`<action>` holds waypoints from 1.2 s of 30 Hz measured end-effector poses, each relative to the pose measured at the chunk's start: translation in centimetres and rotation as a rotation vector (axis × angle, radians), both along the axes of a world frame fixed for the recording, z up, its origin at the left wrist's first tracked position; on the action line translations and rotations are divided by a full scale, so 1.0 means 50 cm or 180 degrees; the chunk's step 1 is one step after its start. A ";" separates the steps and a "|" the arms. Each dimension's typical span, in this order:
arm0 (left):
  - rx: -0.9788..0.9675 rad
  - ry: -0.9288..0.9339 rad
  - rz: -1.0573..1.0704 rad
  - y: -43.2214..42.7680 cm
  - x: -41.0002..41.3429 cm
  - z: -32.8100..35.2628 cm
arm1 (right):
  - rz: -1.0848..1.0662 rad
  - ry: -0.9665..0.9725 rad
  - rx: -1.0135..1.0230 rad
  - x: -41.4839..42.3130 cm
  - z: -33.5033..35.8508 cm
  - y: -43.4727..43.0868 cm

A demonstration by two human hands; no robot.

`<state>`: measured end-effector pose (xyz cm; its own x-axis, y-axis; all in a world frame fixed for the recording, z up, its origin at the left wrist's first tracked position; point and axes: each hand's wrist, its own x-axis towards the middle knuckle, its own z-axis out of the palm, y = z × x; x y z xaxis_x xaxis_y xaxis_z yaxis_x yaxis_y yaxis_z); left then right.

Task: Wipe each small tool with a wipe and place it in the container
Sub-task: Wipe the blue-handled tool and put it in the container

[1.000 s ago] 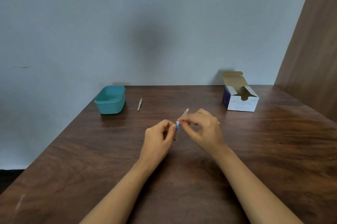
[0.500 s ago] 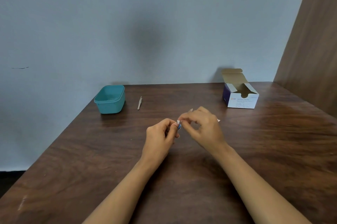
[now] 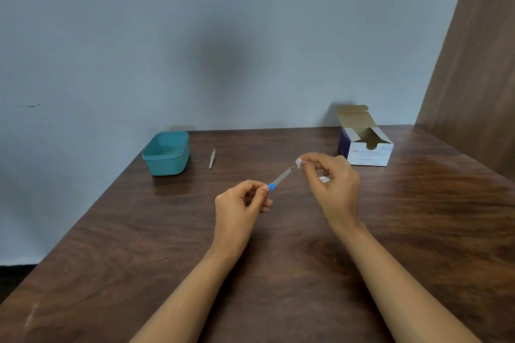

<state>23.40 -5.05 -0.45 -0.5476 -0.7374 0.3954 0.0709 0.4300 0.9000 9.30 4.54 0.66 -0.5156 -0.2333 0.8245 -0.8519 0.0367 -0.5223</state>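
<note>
My left hand [image 3: 242, 203] pinches the blue handle of a small metal file [image 3: 281, 179], whose bare blade points up and to the right. My right hand [image 3: 333, 183] pinches a small white wipe [image 3: 298, 162] just past the blade's tip. A scrap of wrapper [image 3: 324, 179] shows under my right palm. A teal container [image 3: 167, 153] stands open at the table's back left. Metal tweezers [image 3: 212, 159] lie on the table just right of the container.
An open box of alcohol swabs [image 3: 365, 144] stands at the back right of the wooden table [image 3: 278, 259]. A grey wall runs behind the table and a wooden panel [image 3: 473, 77] rises on the right.
My right hand slid the wipe along the blade from the handle out to the tip, baring the whole blade. My left hand kept its hold on the handle.
</note>
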 end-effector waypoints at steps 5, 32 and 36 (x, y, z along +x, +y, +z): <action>-0.0036 0.0060 0.0113 0.000 0.001 0.004 | 0.0144 0.0251 0.0246 0.005 -0.017 -0.013; 0.0596 0.0364 0.0103 -0.009 -0.004 0.002 | 0.0120 -0.0260 0.0638 -0.006 -0.022 -0.011; 0.0659 0.0396 0.0263 -0.018 -0.005 -0.002 | 0.0147 -0.0093 0.0759 0.008 -0.019 -0.017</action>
